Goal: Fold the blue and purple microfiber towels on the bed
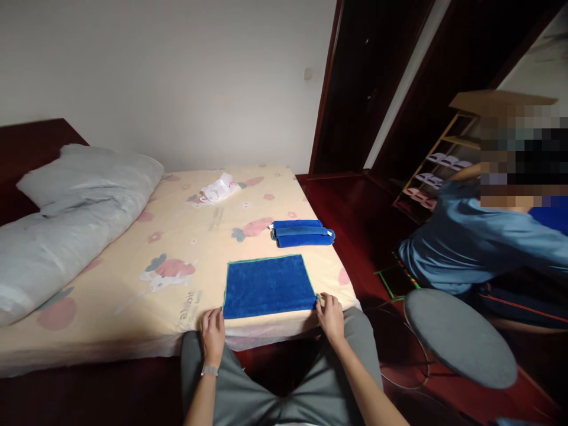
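Note:
A blue towel (268,286) with green edging lies flat near the front edge of the bed. My left hand (213,331) is at its near left corner, fingers bent and closed on the corner. At the near right corner, my right hand (330,313) pinches the edge between thumb and fingers. Farther back, toward the bed's right side, rolled blue towels (302,233) lie side by side, with small white tags showing. The fingertips of my left hand are partly hidden.
The bed (213,236) has a patterned cream sheet. A grey quilt (89,207) is heaped at left, and a white plastic bag (220,188) lies farther back. A round grey stool (461,337), a seated person (470,231) and a shoe rack (437,160) are at right.

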{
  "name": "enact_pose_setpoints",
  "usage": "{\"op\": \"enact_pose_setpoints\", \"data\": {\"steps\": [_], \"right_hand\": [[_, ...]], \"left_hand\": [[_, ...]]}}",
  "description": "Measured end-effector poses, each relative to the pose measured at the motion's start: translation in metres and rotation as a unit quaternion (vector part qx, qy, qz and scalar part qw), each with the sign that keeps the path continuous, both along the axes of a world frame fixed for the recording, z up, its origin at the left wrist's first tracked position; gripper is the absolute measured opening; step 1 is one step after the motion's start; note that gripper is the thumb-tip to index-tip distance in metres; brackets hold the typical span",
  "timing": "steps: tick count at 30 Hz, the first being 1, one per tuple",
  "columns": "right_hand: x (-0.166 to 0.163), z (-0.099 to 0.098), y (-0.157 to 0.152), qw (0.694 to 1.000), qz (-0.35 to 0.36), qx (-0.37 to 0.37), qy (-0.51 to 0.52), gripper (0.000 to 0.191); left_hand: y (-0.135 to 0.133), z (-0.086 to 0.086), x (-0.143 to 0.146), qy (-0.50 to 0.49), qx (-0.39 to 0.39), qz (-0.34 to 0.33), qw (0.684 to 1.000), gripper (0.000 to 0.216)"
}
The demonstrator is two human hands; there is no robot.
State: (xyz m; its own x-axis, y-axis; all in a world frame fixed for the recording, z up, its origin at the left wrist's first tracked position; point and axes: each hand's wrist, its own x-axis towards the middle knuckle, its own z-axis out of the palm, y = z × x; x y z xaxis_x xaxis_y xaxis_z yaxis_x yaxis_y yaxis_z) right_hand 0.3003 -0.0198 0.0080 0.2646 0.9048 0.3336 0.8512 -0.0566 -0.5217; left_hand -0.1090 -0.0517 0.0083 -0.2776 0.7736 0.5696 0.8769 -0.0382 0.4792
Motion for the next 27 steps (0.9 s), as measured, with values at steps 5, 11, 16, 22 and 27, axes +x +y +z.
{"op": "enact_pose_setpoints", "data": {"steps": [5, 11, 16, 22, 27], "right_hand": [[-0.024, 0.011, -0.018, 0.978, 0.189, 0.048, -0.069, 0.038], [-0.059, -0.007, -0.024, 0.936, 0.315, 0.015, -0.155, 0.062], [-0.034, -0.022, -0.013, 0.929, 0.335, 0.006, -0.158, 0.065], [0.019, -0.022, -0.001, 0.937, 0.322, -0.008, -0.134, 0.06], [0.037, -0.016, 0.002, 0.95, 0.291, -0.013, -0.11, 0.046]], "left_hand": [[-0.014, 0.009, 0.031, 0.186, -0.064, -0.132, 0.972, 0.04], [-0.013, 0.001, 0.057, 0.256, -0.157, -0.237, 0.924, 0.056], [-0.011, -0.001, 0.029, 0.213, -0.186, -0.236, 0.93, 0.055], [-0.003, 0.003, -0.01, 0.164, -0.194, -0.223, 0.941, 0.045], [0.005, -0.005, -0.029, 0.118, -0.163, -0.225, 0.953, 0.038]]}}
